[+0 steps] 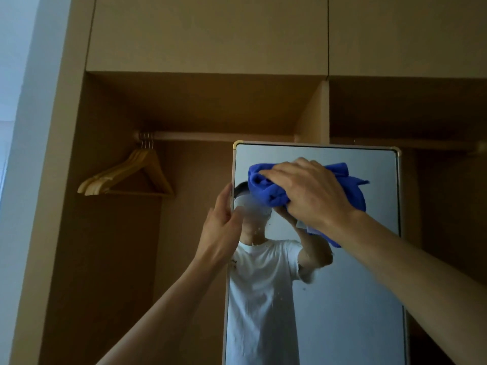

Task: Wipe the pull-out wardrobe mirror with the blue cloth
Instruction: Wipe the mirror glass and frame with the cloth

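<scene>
While the right hand (313,191) lay over the bunched blue cloth (266,191), its fingers curved across the top of the bundle and its thumb tucked beneath, it gripped the fabric and pressed it flat against the glass. The cloth sat near the top of the mirror (342,299), right of the frame's centre, with a loose end hanging below the wrist. The mirror itself stood upright in the lower right half of the frame, its thin metal-coloured border rounded at the upper corners. The left hand (221,227), just left of centre, held the mirror's left edge, fingers closed round the border. A few small specks showed on the glass below the cloth. Reflected in the glass was a person in a white T-shirt (261,285). Behind, the open wardrobe (210,35) filled the view, and at centre left several wooden hangers (131,175) hung bunched together on the rail (224,136).
</scene>
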### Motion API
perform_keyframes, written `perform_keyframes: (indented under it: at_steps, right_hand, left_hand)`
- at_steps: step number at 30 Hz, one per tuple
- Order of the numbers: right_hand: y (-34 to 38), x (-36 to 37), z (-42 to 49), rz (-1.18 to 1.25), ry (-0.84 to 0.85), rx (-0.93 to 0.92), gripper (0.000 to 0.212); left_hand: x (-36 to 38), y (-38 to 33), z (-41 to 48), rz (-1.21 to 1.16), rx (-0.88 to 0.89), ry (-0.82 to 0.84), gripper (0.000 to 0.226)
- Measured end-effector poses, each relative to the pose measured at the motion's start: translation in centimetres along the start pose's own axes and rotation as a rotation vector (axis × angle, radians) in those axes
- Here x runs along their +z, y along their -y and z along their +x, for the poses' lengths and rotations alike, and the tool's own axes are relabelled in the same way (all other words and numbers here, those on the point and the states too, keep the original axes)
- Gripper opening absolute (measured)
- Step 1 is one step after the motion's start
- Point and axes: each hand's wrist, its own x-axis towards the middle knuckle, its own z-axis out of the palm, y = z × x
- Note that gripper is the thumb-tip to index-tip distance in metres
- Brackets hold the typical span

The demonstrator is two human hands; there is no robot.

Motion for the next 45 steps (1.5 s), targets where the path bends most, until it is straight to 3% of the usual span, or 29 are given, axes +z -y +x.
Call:
perform_keyframes:
  at_steps: [4,10,15,21,30,40,45]
  right_hand:
    - [0.7,1.0,-2.9,0.062,-0.024,-0.063,0.046]
    - [0.3,1.1,-4.8,0.042,-0.027,-0.124,0.048]
    - [-1.7,-0.7,-2.4,-0.062,-0.049,-0.025,0.061]
    - [-5.6,-2.8,-0.1,-0.114,-0.082,0.107,0.055]
    - [-4.9,-1.5,-4.0,-0.009,-0.014,0.029,0.060]
    - [-4.2,-1.1,-8.6,-0.019,0.056,-0.088,0.049]
    - [-5.9,-2.6,-7.1,-0.077,-0.004,0.011,0.057]
  left_hand:
    - [0.2,0.2,-0.2,0.045,0.010,-0.033,0.060]
    - [0.5,0.4,-0.1,0.231,0.092,-0.017,0.072]
    - [1.2,0.6,-0.2,0.350,0.106,-0.087,0.077]
    - [2.0,0.8,0.2,0.432,0.058,-0.124,0.081]
    - [3.0,0.8,-0.2,0.473,0.051,-0.184,0.085]
    - [4.1,0.4,-1.0,0.500,0.021,-0.216,0.090]
    - [4.5,0.1,-1.1,0.502,0.037,-0.207,0.093]
